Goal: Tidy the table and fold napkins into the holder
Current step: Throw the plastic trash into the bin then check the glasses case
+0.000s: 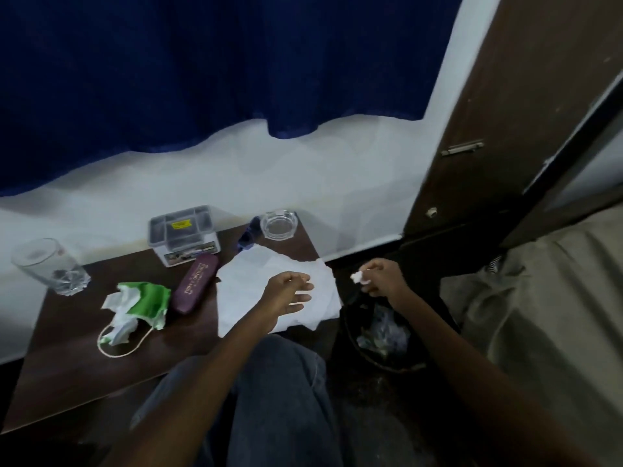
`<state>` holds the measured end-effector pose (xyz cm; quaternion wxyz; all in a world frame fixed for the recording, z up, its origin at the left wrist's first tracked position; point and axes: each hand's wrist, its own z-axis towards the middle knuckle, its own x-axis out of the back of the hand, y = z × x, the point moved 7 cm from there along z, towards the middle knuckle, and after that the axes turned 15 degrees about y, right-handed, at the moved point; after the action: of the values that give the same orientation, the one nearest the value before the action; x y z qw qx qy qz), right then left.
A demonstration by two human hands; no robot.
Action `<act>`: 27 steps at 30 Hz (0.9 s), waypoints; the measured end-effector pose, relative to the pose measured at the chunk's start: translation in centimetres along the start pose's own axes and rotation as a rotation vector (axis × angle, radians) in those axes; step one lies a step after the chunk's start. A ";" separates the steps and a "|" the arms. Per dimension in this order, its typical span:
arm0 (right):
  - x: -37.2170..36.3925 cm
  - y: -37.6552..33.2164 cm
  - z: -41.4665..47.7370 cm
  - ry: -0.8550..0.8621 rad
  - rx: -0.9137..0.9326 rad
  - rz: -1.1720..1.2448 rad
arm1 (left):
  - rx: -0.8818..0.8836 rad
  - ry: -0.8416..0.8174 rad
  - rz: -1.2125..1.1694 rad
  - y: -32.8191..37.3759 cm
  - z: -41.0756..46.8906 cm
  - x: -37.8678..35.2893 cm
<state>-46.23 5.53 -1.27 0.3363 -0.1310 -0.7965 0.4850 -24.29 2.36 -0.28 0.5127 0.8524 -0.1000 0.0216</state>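
Observation:
White napkins lie spread and crumpled on the right end of the dark wooden table. My left hand hovers over them, fingers apart, holding nothing. My right hand is past the table's right edge, above a black waste bin, pinching a small crumpled white paper scrap. A clear plastic holder with a yellow sticker stands at the back of the table. A crumpled green-and-white wrapper lies left of centre, with a loop of cord below it.
A maroon glasses case lies between wrapper and napkins. A drinking glass stands at far left, a glass ashtray at the back right. A brown door is at right, a beige sheet at far right, my jeans below.

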 end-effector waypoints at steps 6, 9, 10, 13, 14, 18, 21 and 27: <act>5.4 7.0 2.9 0.116 -0.152 -0.072 | 0.022 -0.030 0.048 -0.6 -0.2 -2.9; 6.0 8.1 2.9 0.116 -0.211 -0.038 | 0.020 -0.035 0.051 -0.6 -0.1 -3.2; 5.9 8.2 2.8 0.110 -0.219 -0.031 | 0.017 -0.032 0.048 -0.5 0.0 -3.1; 5.3 7.3 2.5 0.077 -0.202 -0.044 | 0.007 -0.009 0.046 -0.3 0.1 -2.2; 4.9 6.8 2.2 0.054 -0.194 -0.034 | 0.002 -0.002 0.050 -0.2 0.2 -1.7; 2.3 4.4 0.6 -0.072 -0.133 0.001 | -0.019 0.041 0.057 -0.4 0.3 1.5; -0.1 2.6 -0.5 -0.151 -0.087 -0.019 | -0.020 0.100 0.020 -0.5 0.6 4.8; -4.9 -1.3 -3.1 -0.289 -0.002 0.005 | -0.023 0.200 -0.101 -0.3 0.9 11.0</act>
<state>-40.41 4.41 -1.19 0.2167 -0.0623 -0.8369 0.4987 -13.52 0.12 0.56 0.5302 0.8441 -0.0053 0.0796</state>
